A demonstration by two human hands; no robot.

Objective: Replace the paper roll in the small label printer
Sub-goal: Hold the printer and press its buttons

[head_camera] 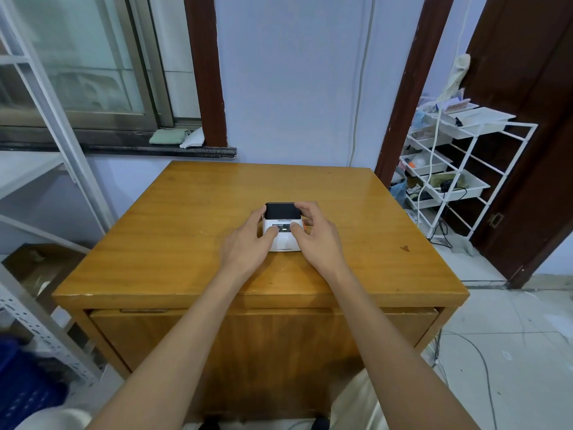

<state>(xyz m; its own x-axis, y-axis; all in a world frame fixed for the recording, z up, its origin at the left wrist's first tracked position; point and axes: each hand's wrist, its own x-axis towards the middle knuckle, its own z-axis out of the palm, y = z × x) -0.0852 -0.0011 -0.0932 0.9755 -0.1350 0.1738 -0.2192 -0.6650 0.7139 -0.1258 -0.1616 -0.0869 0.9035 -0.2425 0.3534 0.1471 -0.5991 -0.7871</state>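
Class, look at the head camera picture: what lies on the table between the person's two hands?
The small label printer sits between the left hand and the right hand, both touching it, on the wooden table.

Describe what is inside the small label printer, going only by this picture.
Nothing inside shows. The label printer sits closed under its black lid, with the left hand and right hand gripping its sides, so any paper roll is hidden.

The little label printer (282,227) is white with a glossy black lid and a speck of orange on its three o'clock side. It sits on a honey-yellow wood-grain surface (186,225). At twelve o'clock the wall (291,76) is pale lilac-blue, framed by dark reddish-brown posts (206,69).
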